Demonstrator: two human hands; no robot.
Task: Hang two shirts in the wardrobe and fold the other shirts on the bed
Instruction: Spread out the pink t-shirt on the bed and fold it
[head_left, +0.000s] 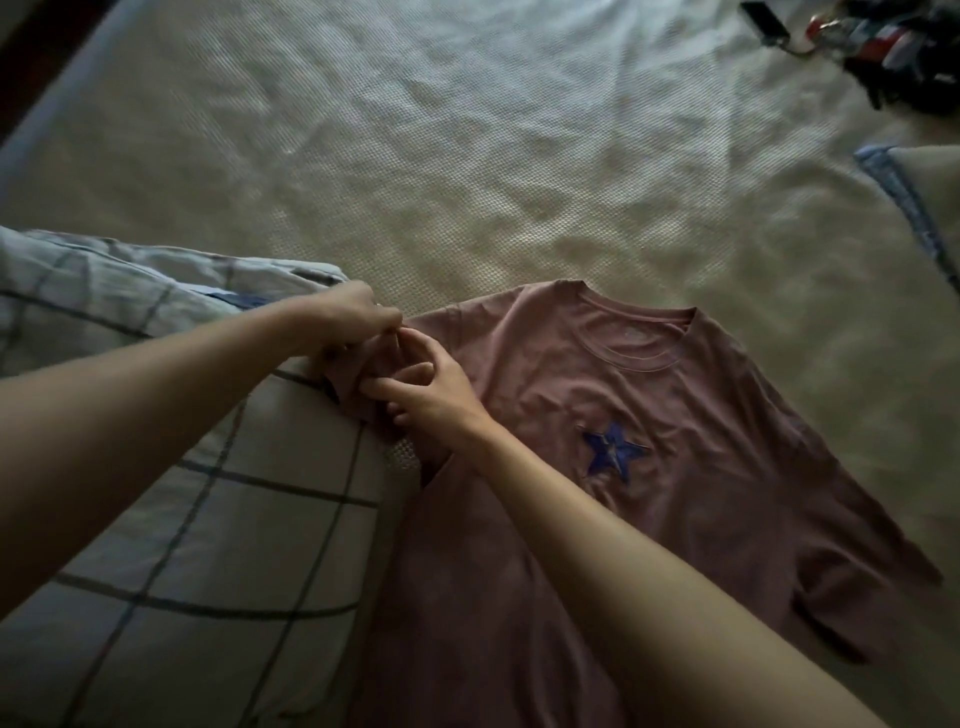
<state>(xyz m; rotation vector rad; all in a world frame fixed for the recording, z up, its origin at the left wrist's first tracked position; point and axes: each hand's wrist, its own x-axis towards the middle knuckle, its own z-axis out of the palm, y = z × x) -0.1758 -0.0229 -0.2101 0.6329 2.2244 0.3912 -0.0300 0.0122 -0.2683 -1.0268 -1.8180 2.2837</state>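
Bedding and clutter around the edges

A checked pillow lies at the near left, a second checked cushion just behind it. A blue-edged pillow shows at the right edge. At the far right corner sits a dark heap of clutter, blurred, beside a small dark phone-like object.

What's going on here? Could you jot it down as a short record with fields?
setting: a bed with a textured cream cover
garment: pink T-shirt lying flat, front up, blue star on its chest
left hand: pinches the bunched sleeve of the T-shirt
right hand: fingers curled on the same sleeve
beside it: checked pillow, touching the sleeve
far corner: dark clutter, too blurred to identify
stage: T-shirt not yet folded
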